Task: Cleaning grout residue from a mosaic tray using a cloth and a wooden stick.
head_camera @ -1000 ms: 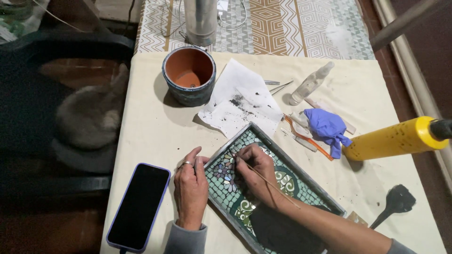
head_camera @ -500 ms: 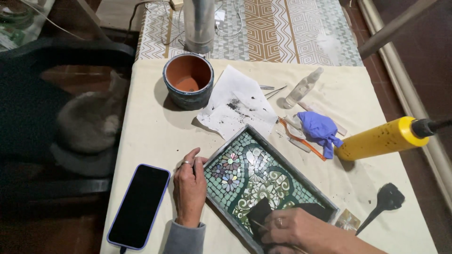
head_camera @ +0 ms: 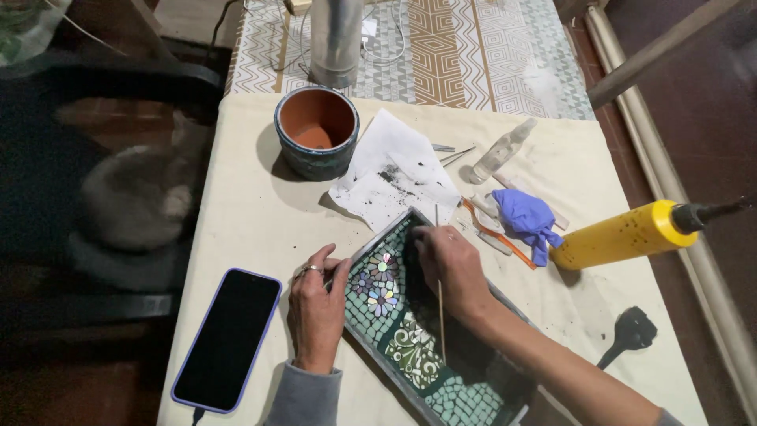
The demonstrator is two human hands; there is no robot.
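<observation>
Two hands on the mosaic tray (head_camera: 410,339), lying diagonally on the desk (head_camera: 252,213): left hand (head_camera: 315,312) presses flat on its near-left rim, right hand (head_camera: 449,268) pinches a thin stick (head_camera: 440,315) over the upper tiles.

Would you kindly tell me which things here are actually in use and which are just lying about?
In use:
- mosaic tray, steadied by the left hand
- thin stick, in the grip of the right hand

Lying about:
- phone
- clay pot
- paper sheet
- blue glove
- yellow bottle
</observation>
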